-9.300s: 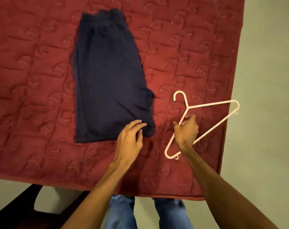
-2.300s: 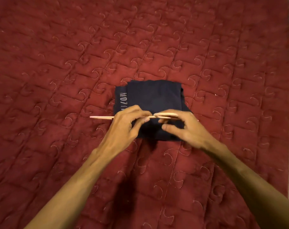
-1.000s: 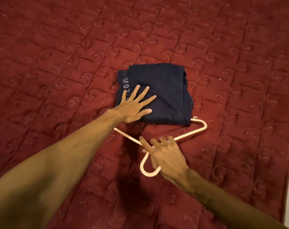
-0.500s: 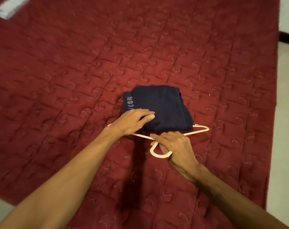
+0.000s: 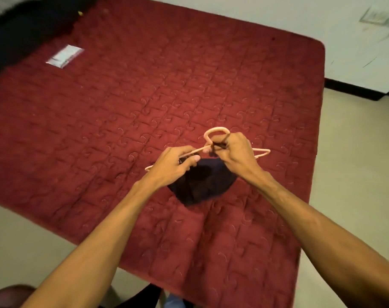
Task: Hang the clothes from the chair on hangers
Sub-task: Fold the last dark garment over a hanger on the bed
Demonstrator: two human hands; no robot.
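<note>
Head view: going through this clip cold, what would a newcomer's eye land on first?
Centre frame, the left hand and right hand both grip a pale hanger, with a dark garment drooping beneath it. Behind them, a red quilted mattress fills most of the picture, with a white label lying near its far left corner.
</note>
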